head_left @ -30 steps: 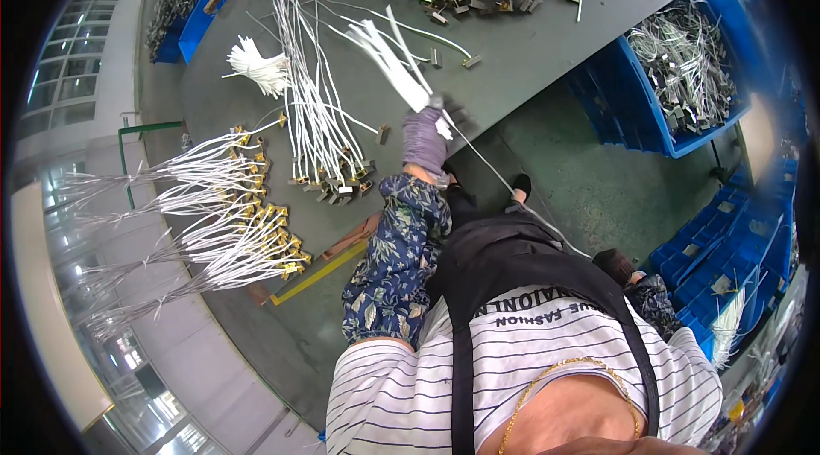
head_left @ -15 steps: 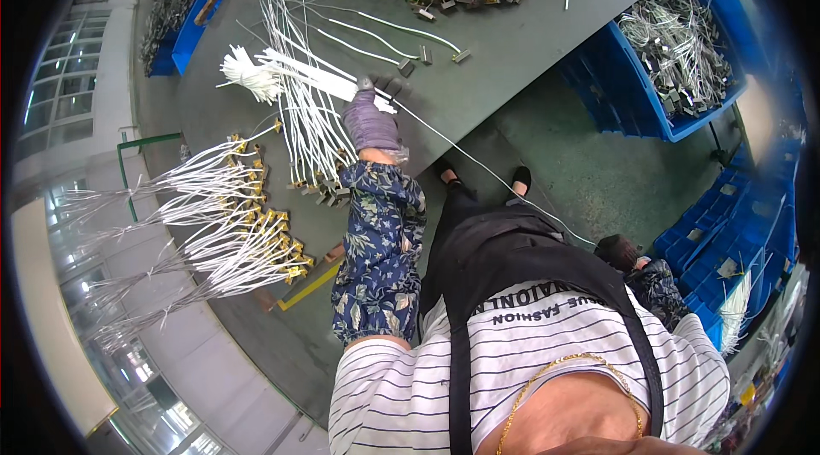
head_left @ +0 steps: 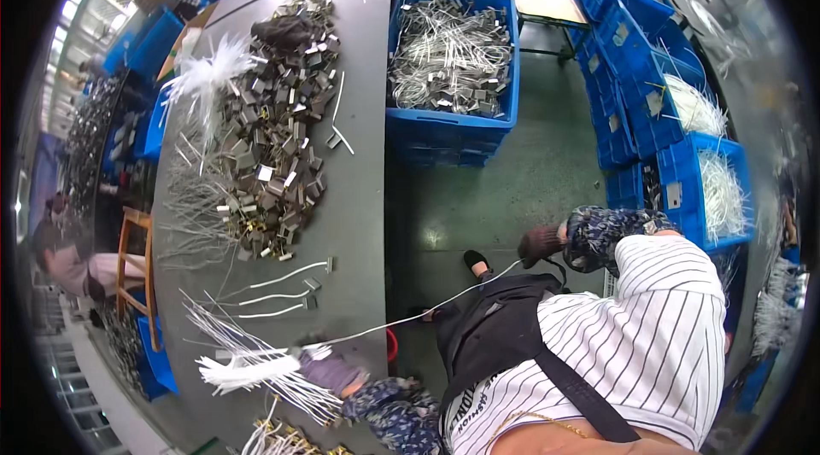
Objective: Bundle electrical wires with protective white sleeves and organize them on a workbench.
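Observation:
On the near part of the grey table, my left hand (head_left: pixel 331 370) in a purple-grey glove is closed on a bundle of white strips (head_left: pixel 248 372); its fingertips are blurred. A long white cord (head_left: pixel 427 316) runs from beside that hand across to my right hand (head_left: pixel 541 244), closed on its end in a dark brown glove off the table's edge. The cord hangs in a slight curve. White wires (head_left: pixel 224 327) lie fanned out under and past the strips. Just beyond, three white wires with small grey metal parts (head_left: pixel 282 294) lie side by side.
A big heap of grey metal parts (head_left: pixel 282 139) with wires covers the far table (head_left: pixel 363 199). A blue crate (head_left: pixel 453 118) full of wired parts stands right of it. More blue crates (head_left: pixel 717 190) line the right side. Another person (head_left: pixel 73 263) is at the far left, beside a wooden stool (head_left: pixel 137 267).
The view has swung toward the right, showing more of the heap and crates. My right hand still has the cord, now held out farther in front of my body; my left hand stays at the strips.

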`<move>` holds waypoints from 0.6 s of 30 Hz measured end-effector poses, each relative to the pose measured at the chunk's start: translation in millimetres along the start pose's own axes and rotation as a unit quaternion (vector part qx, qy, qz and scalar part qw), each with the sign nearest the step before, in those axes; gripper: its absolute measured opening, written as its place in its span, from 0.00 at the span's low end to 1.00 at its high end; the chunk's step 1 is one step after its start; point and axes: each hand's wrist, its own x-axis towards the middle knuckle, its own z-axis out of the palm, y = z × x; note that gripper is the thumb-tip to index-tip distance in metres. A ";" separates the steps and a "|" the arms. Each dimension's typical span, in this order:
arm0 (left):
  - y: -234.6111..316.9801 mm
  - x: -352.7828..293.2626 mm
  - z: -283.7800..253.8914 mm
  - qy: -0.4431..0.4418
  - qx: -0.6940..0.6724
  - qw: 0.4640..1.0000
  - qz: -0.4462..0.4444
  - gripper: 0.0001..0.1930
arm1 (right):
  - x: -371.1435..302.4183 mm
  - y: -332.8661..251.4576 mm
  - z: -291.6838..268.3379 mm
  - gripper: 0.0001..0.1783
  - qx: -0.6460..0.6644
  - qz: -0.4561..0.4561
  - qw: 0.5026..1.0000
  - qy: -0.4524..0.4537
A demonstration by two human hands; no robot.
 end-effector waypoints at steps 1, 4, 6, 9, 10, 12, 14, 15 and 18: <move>1.9 8.1 -12.1 0.034 0.055 0.991 0.113 0.17 | 9.6 -24.9 -6.6 0.23 -0.035 0.006 0.999 0.007; -34.3 25.0 -29.7 -0.060 0.245 0.963 0.096 0.19 | 42.4 -132.3 -23.9 0.24 -0.004 -0.159 0.983 0.088; -78.6 24.5 -27.0 0.081 0.674 0.731 0.067 0.25 | 66.9 -218.4 -33.3 0.29 0.163 -0.229 0.958 0.063; -89.9 43.0 -19.3 -0.033 0.334 0.938 0.088 0.19 | 83.1 -323.3 -36.6 0.38 0.167 -0.269 0.946 0.063; -85.7 52.0 -14.5 -0.054 0.270 0.958 0.079 0.19 | 82.7 -344.0 -39.4 0.40 0.148 -0.296 0.942 0.058; -47.9 71.0 -20.6 -0.041 0.362 0.929 0.065 0.20 | 79.0 -360.0 -51.5 0.41 -0.011 -0.310 0.937 0.158; -19.6 82.5 -27.0 -0.006 0.400 0.915 0.058 0.20 | 89.3 -364.2 -73.9 0.44 -0.108 -0.284 0.913 0.273; -11.5 85.1 -29.6 0.004 0.420 0.906 0.063 0.19 | 102.3 -364.2 -88.1 0.43 -0.153 -0.259 0.886 0.353; -11.7 80.0 -35.1 -0.049 0.231 0.971 -0.028 0.14 | 168.1 -353.6 -132.4 0.33 -0.130 -0.302 0.827 0.456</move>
